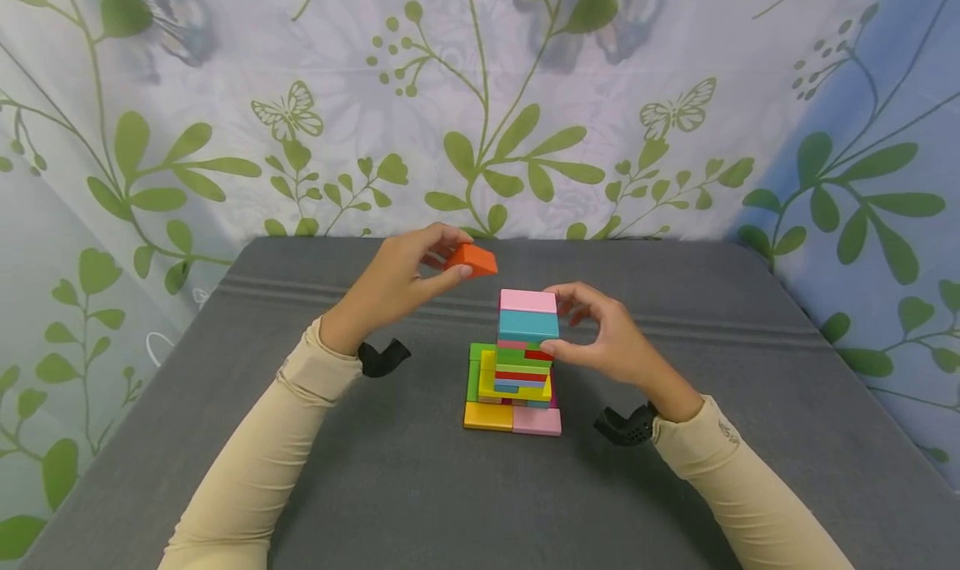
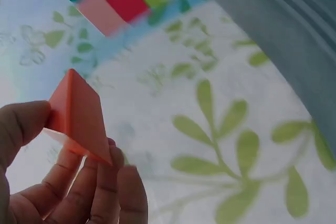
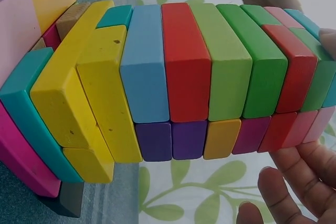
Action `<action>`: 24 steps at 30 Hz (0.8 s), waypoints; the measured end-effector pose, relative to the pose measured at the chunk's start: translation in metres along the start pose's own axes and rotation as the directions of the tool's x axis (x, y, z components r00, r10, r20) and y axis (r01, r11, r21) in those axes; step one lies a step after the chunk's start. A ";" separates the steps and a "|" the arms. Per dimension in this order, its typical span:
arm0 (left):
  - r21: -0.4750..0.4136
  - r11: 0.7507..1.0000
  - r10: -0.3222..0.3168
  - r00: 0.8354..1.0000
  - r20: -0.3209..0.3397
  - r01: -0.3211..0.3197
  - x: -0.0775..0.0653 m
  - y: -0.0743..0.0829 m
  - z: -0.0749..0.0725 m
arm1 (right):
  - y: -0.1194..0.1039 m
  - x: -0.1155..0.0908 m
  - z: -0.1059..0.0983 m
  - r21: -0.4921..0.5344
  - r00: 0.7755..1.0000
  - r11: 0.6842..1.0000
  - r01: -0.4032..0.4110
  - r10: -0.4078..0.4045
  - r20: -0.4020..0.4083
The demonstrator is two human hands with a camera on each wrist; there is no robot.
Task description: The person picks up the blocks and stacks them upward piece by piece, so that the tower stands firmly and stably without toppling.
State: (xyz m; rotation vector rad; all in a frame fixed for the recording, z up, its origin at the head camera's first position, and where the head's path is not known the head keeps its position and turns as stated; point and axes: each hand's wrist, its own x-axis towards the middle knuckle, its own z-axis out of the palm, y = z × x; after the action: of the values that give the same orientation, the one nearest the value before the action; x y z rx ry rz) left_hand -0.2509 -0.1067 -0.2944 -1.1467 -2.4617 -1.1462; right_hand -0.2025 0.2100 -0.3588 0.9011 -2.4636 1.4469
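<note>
My left hand (image 1: 405, 277) pinches an orange triangular block (image 1: 472, 259) between thumb and fingertips, raised to the upper left of the block tower (image 1: 522, 357). In the left wrist view the orange block (image 2: 84, 116) shows its triangular end and a sloping face. At the tower's upper right, my right hand (image 1: 603, 337) has its thumb at the near side and its fingers round the back. A pink block (image 1: 528, 301) tops the stack, over a teal block (image 1: 528, 325). The right wrist view shows the tower sideways, with the right hand's fingers (image 3: 307, 174) at its upper end.
The tower's wider base has green, yellow-orange and pink blocks (image 1: 537, 421) lying flat on the grey cloth-covered table (image 1: 420, 487). Behind the table hangs a curtain (image 1: 337, 53) with green leaves and butterflies. A black wrist mount (image 1: 626, 426) sticks out below the right hand.
</note>
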 end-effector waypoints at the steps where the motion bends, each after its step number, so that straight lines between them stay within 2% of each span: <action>1: -0.007 1.000 0.016 1.000 0.005 -0.016 0.003 0.004 0.003 | 0.000 0.000 0.000 0.000 1.000 1.000 0.000 0.000 0.000; 7: -0.049 0.995 0.087 0.994 0.069 -0.084 0.015 0.019 0.022 | 0.000 0.002 0.001 0.007 1.000 1.000 0.004 -0.004 0.005; 11: -0.086 0.992 0.105 0.985 0.137 -0.094 0.020 0.021 0.032 | 0.001 0.002 0.001 0.008 1.000 1.000 0.005 -0.005 0.006; 15: -0.076 0.993 0.101 0.978 0.184 -0.088 0.022 0.022 0.038 | 0.001 0.002 0.001 0.003 1.000 1.000 0.005 -0.005 0.008; 24: -0.058 0.995 0.093 0.976 0.198 -0.083 0.023 0.023 0.043 | -0.001 0.001 0.000 0.003 1.000 1.000 -0.026 0.026 0.011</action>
State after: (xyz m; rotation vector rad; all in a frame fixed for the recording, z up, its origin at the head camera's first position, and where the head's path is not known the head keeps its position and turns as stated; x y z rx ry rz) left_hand -0.2440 -0.0537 -0.3000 -1.4355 -2.5098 -1.1224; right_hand -0.2029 0.2094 -0.3575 0.8827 -2.4909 1.4588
